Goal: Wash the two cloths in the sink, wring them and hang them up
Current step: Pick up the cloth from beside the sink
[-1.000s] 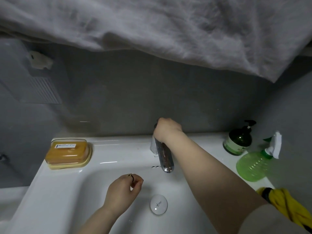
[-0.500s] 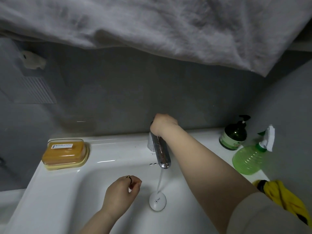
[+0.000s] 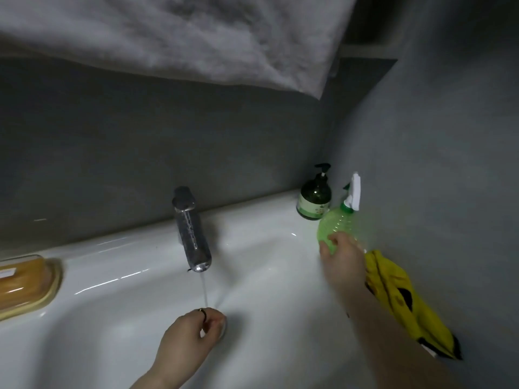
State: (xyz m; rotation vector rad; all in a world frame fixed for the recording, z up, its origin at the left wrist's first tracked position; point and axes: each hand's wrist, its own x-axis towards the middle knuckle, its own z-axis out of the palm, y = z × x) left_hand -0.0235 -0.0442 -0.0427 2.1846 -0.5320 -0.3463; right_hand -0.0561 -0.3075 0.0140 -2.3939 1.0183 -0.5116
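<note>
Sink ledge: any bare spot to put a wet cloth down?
Bare ledge between the soap box and the tap, and again between the tap and the dark pump bottle. The right corner is crowded: pump bottle, green spray bottle, yellow cloth and the right hand.

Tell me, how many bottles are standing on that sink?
2. A dark pump bottle stands in the back right corner of the sink ledge; a green spray bottle is just in front of it, with the right hand at its base. Others may be out of frame.
</note>
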